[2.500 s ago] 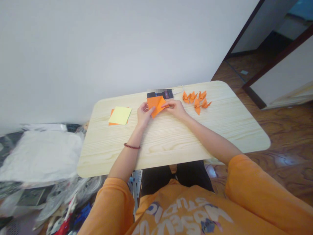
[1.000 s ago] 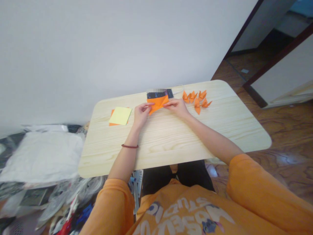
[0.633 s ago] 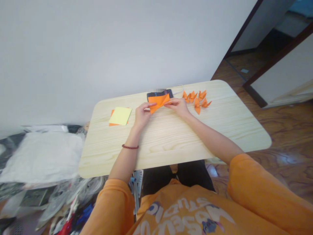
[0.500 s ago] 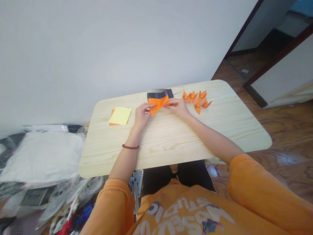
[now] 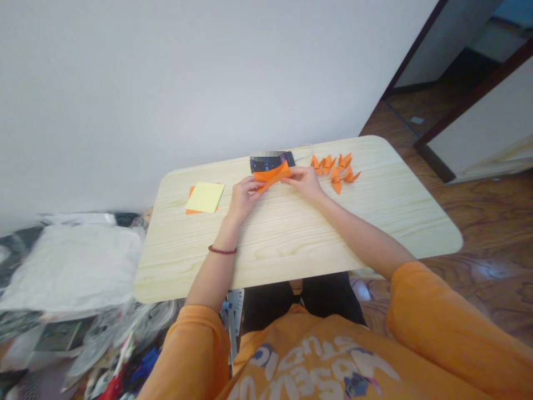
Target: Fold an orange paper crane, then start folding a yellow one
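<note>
While the left hand (image 5: 242,199) and right hand (image 5: 306,183) pinch a folded orange paper (image 5: 271,174) between them, the two hands stay a little apart, each clamped on one end of it, with the paper held just above the tabletop (image 5: 291,256). The paper is a narrow folded shape, and a pointed corner dips toward the left hand. Directly beyond the hands, a dark smartphone (image 5: 266,164) lies on the tabletop, with the paper overlapping its near edge in view. A thin white cable (image 5: 303,146) runs from the phone, beyond the right hand. Further out past the right hand is a small group of orange origami cranes (image 5: 335,173), close together, the nearest just beyond the right fingertips. Left of the left hand is a yellow sticky-note pad (image 5: 205,197) lying on an orange paper stack (image 5: 190,194), a bit offset. A dark red bead bracelet (image 5: 222,250) circles the left wrist. Orange sleeves (image 5: 194,355) cover both upper arms. Below the left forearm, off the tabletop, is a white plastic bag (image 5: 70,266) among mixed clutter.
</note>
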Available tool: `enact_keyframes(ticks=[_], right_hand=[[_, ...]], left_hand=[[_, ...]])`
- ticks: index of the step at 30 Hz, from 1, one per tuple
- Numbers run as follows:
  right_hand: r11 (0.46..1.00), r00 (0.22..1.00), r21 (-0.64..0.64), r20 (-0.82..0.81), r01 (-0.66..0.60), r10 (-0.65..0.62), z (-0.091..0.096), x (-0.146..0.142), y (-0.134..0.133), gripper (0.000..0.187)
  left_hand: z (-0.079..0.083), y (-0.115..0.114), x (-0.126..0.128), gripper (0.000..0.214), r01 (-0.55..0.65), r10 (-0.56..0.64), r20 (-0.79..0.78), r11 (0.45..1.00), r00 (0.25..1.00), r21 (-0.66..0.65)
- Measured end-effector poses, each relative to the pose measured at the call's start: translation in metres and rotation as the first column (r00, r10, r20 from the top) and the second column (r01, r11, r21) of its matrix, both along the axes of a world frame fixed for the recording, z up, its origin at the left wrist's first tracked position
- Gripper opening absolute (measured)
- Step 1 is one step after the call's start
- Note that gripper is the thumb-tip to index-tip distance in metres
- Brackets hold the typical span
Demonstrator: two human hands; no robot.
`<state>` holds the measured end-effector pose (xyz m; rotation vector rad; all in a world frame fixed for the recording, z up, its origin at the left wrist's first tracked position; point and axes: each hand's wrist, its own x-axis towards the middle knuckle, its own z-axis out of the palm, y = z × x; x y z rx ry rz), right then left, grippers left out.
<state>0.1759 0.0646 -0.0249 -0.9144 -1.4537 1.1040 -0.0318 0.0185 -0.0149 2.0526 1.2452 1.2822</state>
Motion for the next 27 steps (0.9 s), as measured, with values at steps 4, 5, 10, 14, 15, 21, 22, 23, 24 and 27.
enact_keyframes(ticks=[4,5,10,14,15,21,22,23,24,27], right_hand=[[1.000,1.000,0.031,0.006,-0.005,0.005,-0.003,-0.001,0.002,0.023],[0.999,1.000,0.041,0.012,-0.004,0.003,-0.004,-0.001,0.002,0.023],[0.995,0.996,0.103,0.094,-0.005,-0.004,-0.007,0.000,0.001,0.020],[0.987,0.985,0.161,0.172,-0.026,-0.002,-0.005,0.001,-0.002,0.016],[0.984,0.982,0.177,0.187,-0.031,-0.002,-0.005,0.001,-0.003,0.015],[0.966,0.960,0.257,0.277,-0.039,-0.035,0.001,0.001,-0.007,0.010],[0.964,0.958,0.263,0.285,-0.039,-0.039,0.001,0.001,-0.008,0.009],[0.963,0.956,0.267,0.290,-0.039,-0.041,0.002,0.001,-0.008,0.009],[0.963,0.956,0.267,0.290,-0.037,-0.043,0.002,0.001,-0.008,0.008],[0.971,0.963,0.238,0.266,-0.035,-0.031,0.000,0.001,-0.007,0.011]], left_hand=[[0.003,0.000,0.000,0.013,-0.054,0.054,-0.010,0.998,0.998,0.009],[0.003,0.000,0.000,0.012,-0.052,0.053,-0.014,0.999,0.999,0.009],[0.004,0.000,-0.001,0.009,-0.017,0.017,-0.075,1.000,0.997,0.002],[0.003,0.001,-0.002,0.010,0.013,-0.014,-0.147,1.000,0.989,-0.007],[0.002,0.001,-0.002,0.010,0.015,-0.016,-0.161,1.000,0.987,-0.009],[0.004,0.000,-0.001,0.015,0.048,-0.050,-0.205,0.999,0.977,-0.013],[0.004,-0.001,-0.001,0.016,0.058,-0.058,-0.209,0.998,0.976,-0.007],[0.005,-0.001,0.000,0.017,0.065,-0.064,-0.209,0.998,0.976,-0.001],[0.005,-0.002,0.001,0.019,0.073,-0.071,-0.205,0.997,0.976,0.005],[0.004,-0.003,0.003,0.022,0.087,-0.082,-0.172,0.996,0.982,0.024]])
